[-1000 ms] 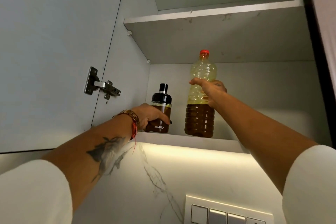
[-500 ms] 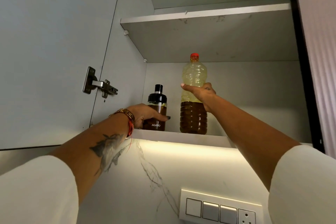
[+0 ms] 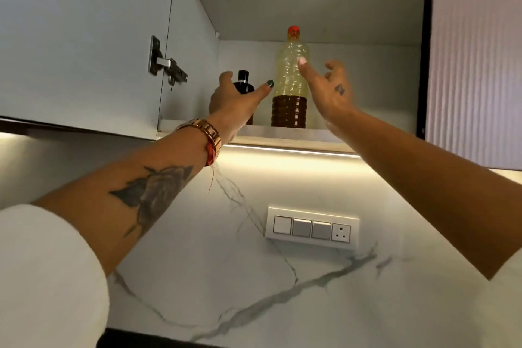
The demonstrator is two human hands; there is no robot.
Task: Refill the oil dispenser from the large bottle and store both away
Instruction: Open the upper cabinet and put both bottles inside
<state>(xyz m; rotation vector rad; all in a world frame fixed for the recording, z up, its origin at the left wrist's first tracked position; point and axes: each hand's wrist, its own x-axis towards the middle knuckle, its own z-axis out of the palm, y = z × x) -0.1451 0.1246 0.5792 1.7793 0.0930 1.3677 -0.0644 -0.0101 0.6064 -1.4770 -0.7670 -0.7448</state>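
Two forearms in white sleeves are raised toward an open wall cabinet. The left hand (image 3: 236, 100) is spread open in front of the oil dispenser (image 3: 243, 82), nothing being held; contact cannot be judged. The right hand (image 3: 329, 90) is held open with loosely bent fingers just beside the large bottle (image 3: 290, 79), gripping nothing. Both containers are stood upright, side by side, on the lower shelf (image 3: 282, 133), the dispenser on the left.
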